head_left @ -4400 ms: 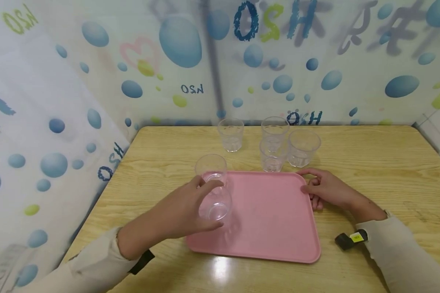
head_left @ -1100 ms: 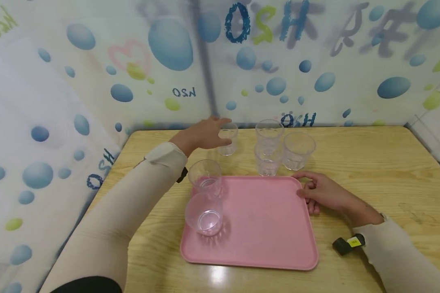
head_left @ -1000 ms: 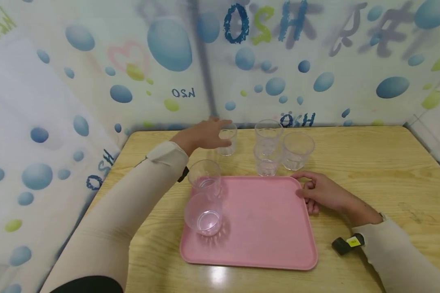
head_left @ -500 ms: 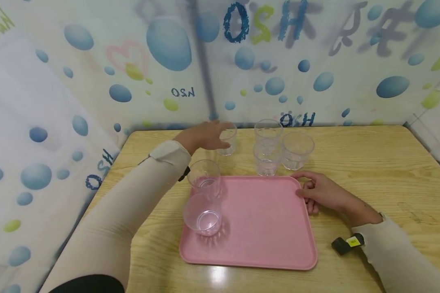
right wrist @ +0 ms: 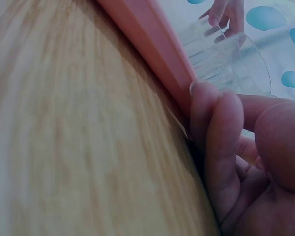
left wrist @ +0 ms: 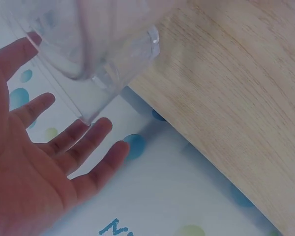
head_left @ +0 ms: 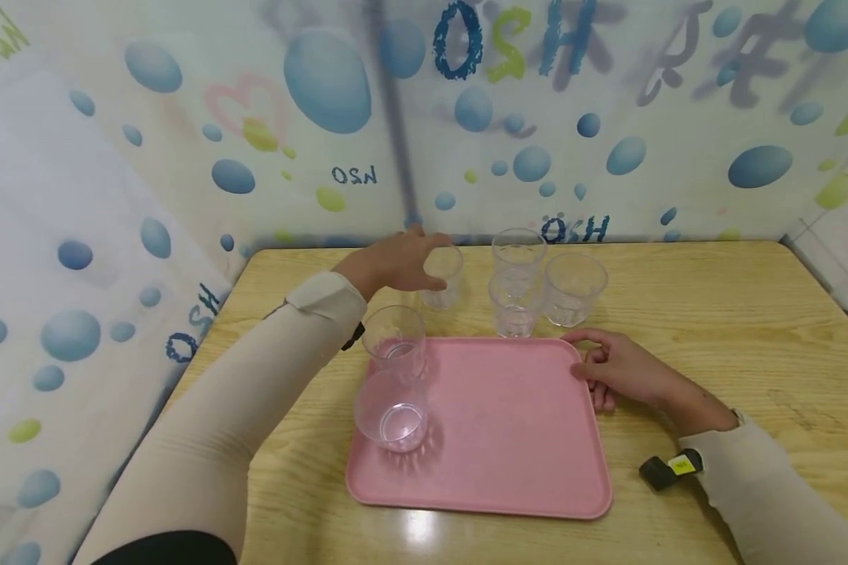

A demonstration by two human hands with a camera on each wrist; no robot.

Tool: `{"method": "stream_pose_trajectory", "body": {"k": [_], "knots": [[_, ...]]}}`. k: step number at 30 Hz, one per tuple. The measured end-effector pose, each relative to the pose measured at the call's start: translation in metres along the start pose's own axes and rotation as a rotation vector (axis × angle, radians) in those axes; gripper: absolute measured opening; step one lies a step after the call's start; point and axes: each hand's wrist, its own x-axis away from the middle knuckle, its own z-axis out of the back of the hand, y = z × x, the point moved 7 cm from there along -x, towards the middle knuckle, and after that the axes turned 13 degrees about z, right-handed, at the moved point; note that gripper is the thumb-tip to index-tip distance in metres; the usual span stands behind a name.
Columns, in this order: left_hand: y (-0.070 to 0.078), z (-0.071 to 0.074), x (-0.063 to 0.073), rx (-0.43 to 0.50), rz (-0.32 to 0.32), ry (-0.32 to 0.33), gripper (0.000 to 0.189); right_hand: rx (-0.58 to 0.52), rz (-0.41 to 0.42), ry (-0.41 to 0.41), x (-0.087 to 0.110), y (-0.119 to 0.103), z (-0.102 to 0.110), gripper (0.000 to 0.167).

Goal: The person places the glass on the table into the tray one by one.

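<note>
My left hand [head_left: 396, 263] reaches to the back of the table and holds a clear tumbler [head_left: 449, 275] between thumb and fingers. In the left wrist view the fingertips of this hand [left wrist: 34, 162] lie along the rim of the tumbler [left wrist: 83, 110]. A pink tray [head_left: 516, 424] lies in front of me, and my right hand [head_left: 629, 373] pinches its far right corner. The right wrist view has curled fingers [right wrist: 223, 128] against the tray's edge [right wrist: 157, 44]. Two clear tumblers stand on the tray's left side, a nearer one [head_left: 393, 428] and a farther one [head_left: 394, 337].
Behind the tray stand three more clear tumblers: a back one [head_left: 519, 249], a front one [head_left: 514, 318] and a right one [head_left: 575, 290]. The wooden table [head_left: 714, 314] meets a patterned wall covering [head_left: 424, 125] at the back and left.
My left hand let go of the nearer tumbler on the tray and went to the back one, which has just shifted slightly towards me. The right hand has stayed at the tray corner.
</note>
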Motion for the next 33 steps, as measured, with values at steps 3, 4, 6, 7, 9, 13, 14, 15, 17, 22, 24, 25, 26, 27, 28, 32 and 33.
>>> {"method": "stream_pose_trajectory", "body": {"k": [3,4,6,7,9,13,14,15,17,22,24,25,26,27,28,32,33], "knots": [[0.001,-0.001,0.002,-0.021,0.001,-0.001,0.084,0.005,-0.006,0.002,0.0,0.0,0.0,0.058],[0.001,-0.001,0.003,-0.024,0.003,-0.006,0.085,0.008,-0.007,0.002,0.0,0.0,0.0,0.057],[0.001,-0.002,0.004,-0.031,0.01,-0.015,0.087,0.008,-0.01,0.002,0.0,0.0,0.0,0.057],[0.001,-0.003,0.004,-0.031,0.014,-0.019,0.088,0.009,-0.012,0.002,-0.001,0.0,0.0,0.057],[0.0,-0.004,0.005,-0.032,0.023,-0.024,0.087,0.009,-0.014,0.001,-0.001,0.0,-0.001,0.056],[-0.003,-0.006,0.007,-0.013,0.03,-0.025,0.086,0.016,-0.023,-0.001,-0.002,0.0,-0.001,0.056],[-0.004,-0.006,0.008,-0.003,0.034,-0.027,0.085,0.017,-0.023,-0.003,-0.003,-0.001,-0.001,0.056],[-0.005,-0.006,0.009,0.01,0.033,-0.027,0.085,0.019,-0.024,-0.005,-0.003,-0.001,-0.001,0.056],[-0.006,-0.007,0.01,0.031,0.034,-0.031,0.083,0.022,-0.027,-0.008,-0.003,-0.001,-0.001,0.056],[-0.006,-0.004,0.013,0.044,0.009,-0.015,0.08,0.029,-0.024,-0.004,-0.003,0.0,0.001,0.057],[-0.005,-0.001,0.014,0.04,-0.002,0.001,0.081,0.028,-0.019,-0.001,-0.002,0.0,0.002,0.058],[-0.004,0.0,0.015,0.039,-0.006,0.008,0.08,0.028,-0.017,-0.001,-0.002,-0.001,0.002,0.058],[-0.003,0.001,0.017,0.035,-0.011,0.017,0.08,0.026,-0.013,-0.002,-0.001,-0.001,0.002,0.057],[-0.001,0.002,0.019,0.027,-0.022,0.031,0.08,0.025,-0.01,-0.004,-0.001,-0.001,0.001,0.057],[0.002,0.004,0.022,0.022,-0.035,0.044,0.081,0.022,-0.007,-0.004,-0.001,-0.001,0.001,0.057],[0.014,0.008,0.036,-0.008,-0.1,0.096,0.081,0.013,0.001,-0.009,0.0,-0.003,-0.001,0.057],[0.018,0.008,0.039,-0.014,-0.116,0.103,0.081,0.013,0.001,-0.008,0.0,-0.004,-0.001,0.057]]}}
